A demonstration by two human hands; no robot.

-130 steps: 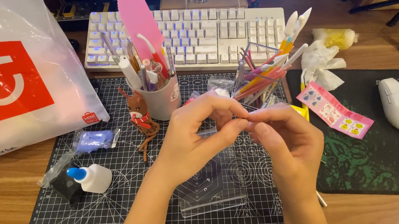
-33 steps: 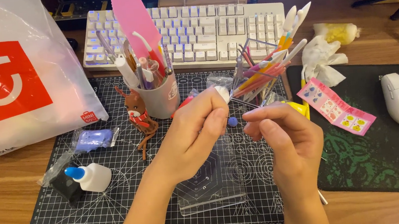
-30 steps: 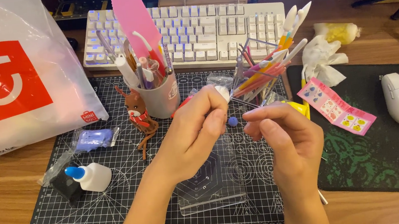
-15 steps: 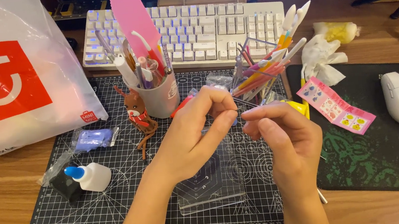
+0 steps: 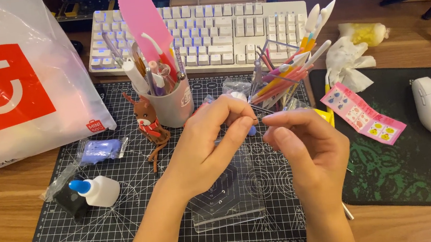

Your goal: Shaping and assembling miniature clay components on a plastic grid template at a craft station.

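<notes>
Hands meet over the cutting mat [image 5: 103, 223], above a clear plate [image 5: 229, 199]: the left hand [image 5: 204, 143] pinches a small blue bead [image 5: 252, 130] at its fingertips, just beside the right hand [image 5: 309, 146], whose fingers are curled narrow; whether they grip anything, I cannot tell. Bead looks roundish, too small to show a long axis or heading. Cup [image 5: 173, 104] and keyboard [image 5: 206, 31] lie beyond.

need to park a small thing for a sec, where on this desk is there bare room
Free: the cutting mat between the glue bottle and the clear plate; the dark mouse pad below the pink sheet. Crowded: around the cup and tool holder, where the left hand and right hand work.
</notes>
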